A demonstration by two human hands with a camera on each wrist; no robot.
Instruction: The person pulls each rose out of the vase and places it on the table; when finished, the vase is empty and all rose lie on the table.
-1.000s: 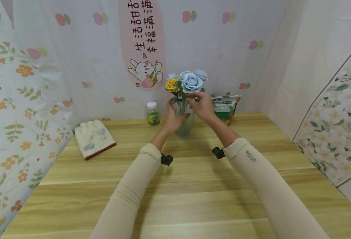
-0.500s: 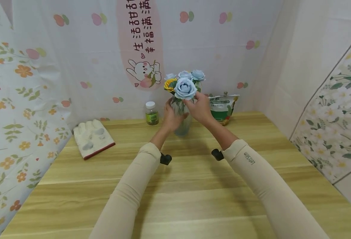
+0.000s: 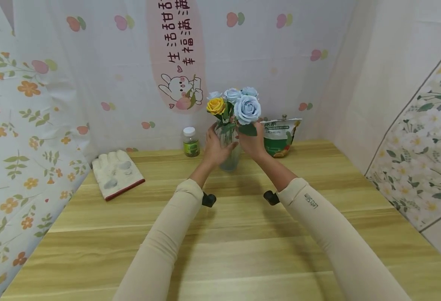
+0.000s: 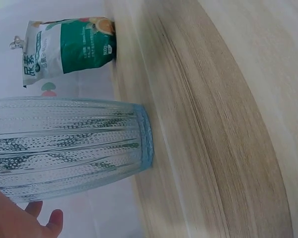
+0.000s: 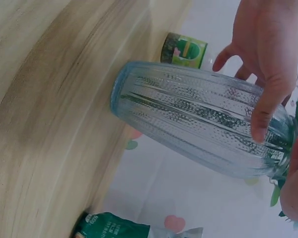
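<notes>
Right wrist view: glass vase between gripping thumb and fingers of left hand; right hand near top, hold unclear.

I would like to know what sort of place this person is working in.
Probably a makeshift indoor workspace, perhaps a recording booth: printed cloths hang behind and on both sides of a wood-patterned table, and two black wrist devices are in view.

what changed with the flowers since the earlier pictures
The large front blue rose moved left, then swung right, uncovering the yellow rose; a leaf now partly hides the right hand. The left hand stayed around the vase; glove, jar and pouch stayed put.
</notes>
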